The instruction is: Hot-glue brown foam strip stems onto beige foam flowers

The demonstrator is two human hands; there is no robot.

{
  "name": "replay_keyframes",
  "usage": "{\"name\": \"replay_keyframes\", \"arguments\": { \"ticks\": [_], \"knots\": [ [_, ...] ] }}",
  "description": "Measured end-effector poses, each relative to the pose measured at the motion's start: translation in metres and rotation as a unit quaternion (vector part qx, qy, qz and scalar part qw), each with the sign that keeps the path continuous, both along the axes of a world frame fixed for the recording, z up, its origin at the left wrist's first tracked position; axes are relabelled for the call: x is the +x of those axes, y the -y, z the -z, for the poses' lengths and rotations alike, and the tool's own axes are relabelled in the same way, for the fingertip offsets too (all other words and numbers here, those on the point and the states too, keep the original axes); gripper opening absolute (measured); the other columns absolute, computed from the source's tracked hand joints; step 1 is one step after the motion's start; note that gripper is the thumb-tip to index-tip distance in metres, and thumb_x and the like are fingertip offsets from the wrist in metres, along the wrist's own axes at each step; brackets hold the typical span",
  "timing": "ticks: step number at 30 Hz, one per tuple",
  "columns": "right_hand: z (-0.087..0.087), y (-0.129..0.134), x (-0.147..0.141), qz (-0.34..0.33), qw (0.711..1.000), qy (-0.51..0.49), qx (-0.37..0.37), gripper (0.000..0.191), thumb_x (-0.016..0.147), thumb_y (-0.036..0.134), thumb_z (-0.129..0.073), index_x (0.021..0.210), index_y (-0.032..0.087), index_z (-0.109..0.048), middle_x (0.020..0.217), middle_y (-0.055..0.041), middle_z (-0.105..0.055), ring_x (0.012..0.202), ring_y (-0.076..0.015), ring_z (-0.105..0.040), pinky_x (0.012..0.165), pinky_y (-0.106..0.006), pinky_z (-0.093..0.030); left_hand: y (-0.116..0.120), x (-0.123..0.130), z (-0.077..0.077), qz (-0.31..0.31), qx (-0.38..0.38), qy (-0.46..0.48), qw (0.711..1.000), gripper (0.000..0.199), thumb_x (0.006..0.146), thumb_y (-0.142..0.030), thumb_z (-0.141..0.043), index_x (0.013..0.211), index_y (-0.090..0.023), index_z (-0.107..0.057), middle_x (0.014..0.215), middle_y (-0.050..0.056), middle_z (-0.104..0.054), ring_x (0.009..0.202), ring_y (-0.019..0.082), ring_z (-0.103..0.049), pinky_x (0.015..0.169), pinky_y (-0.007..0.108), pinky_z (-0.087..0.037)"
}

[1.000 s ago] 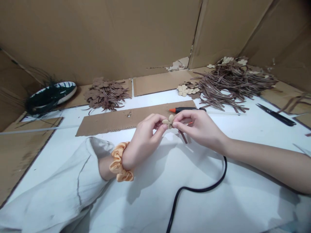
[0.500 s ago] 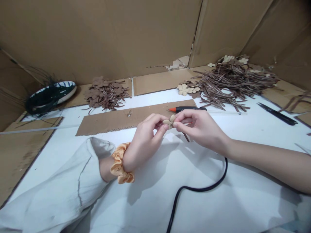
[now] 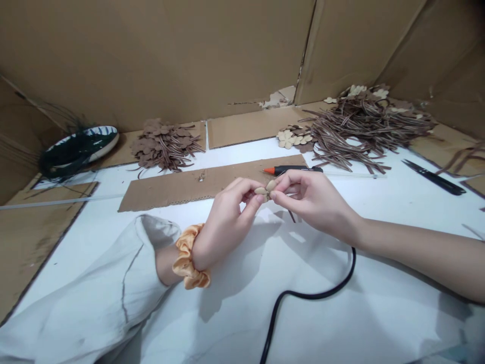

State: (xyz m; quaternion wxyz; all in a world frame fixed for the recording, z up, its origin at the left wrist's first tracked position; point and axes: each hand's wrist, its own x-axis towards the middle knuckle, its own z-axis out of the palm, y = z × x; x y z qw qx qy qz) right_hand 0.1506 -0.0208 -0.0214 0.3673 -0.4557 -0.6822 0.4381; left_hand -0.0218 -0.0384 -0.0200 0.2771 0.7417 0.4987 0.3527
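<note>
Cardboard walls [image 3: 151, 60] box in a white work surface [image 3: 382, 303], and a long cardboard strip [image 3: 170, 191] lies across it just beyond both hands. Well beyond the left hand sits a heap of brown felt cut-outs and strips [image 3: 164, 146], with a patterned dish [image 3: 81, 146] holding dark wispy strands farther out on that side. Beyond the right hand lies a larger heap of brown strips [image 3: 359, 126] with a few tan flower shapes among them, and black-handled scissors [image 3: 434, 177] rest farther out to its right. A black glue pen [image 3: 291, 171] with an orange tip lies just past the right hand's fingers, partly hidden by them, and a black cable [image 3: 303, 294] curves across the white surface below the right wrist. A loose sleeve [image 3: 94, 283] covers the left forearm, and an orange satin scrunchie [image 3: 188, 258] circles the left wrist. The left hand [image 3: 227, 222] and right hand [image 3: 314, 202] are both curled, almost closed, and face each other. Between them, a small tan flower [image 3: 265, 191] is pinched at its centre by the fingertips of both hands, and a thin brown strip [image 3: 291, 216] shows just below the right hand.
</note>
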Motion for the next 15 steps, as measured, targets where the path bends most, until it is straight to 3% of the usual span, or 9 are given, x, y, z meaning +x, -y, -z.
{"name": "replay_keyframes", "arguments": {
  "ticks": [5,11,15],
  "knots": [
    [0.0024,0.0,0.001,0.016,1.0,-0.01,0.004,0.021,0.077,0.027,-0.063,0.066,0.018,-0.048,0.077,-0.0036,-0.064,0.061,-0.0114,-0.055,0.054,-0.024,-0.042,0.0,-0.0001,-0.0001,-0.008,-0.01,0.0,1.0,0.01,0.087,-0.021,-0.052,0.09,-0.018,-0.061,0.092,0.004,-0.066,0.081,0.016,-0.058,0.069,0.026,-0.042],
    [0.0028,-0.001,0.001,0.022,0.999,-0.028,0.01,0.022,0.074,0.023,-0.065,0.069,0.02,-0.044,0.082,-0.0051,-0.066,0.078,-0.0178,-0.063,0.069,-0.03,-0.049,0.0004,0.0,0.0003,-0.007,-0.018,0.012,1.0,0.012,0.087,-0.022,-0.052,0.09,-0.018,-0.062,0.089,0.004,-0.067,0.081,0.016,-0.059,0.07,0.027,-0.042],
    [0.0035,-0.0011,0.0006,0.02,0.999,-0.037,-0.001,0.022,0.075,0.024,-0.066,0.074,0.021,-0.044,0.08,-0.0039,-0.066,0.071,-0.0158,-0.063,0.062,-0.028,-0.049,0.0001,-0.0002,0.001,-0.005,-0.031,0.024,0.999,0.012,0.087,-0.023,-0.051,0.089,-0.017,-0.062,0.087,0.004,-0.067,0.083,0.017,-0.059,0.071,0.027,-0.043]
  ]
}}
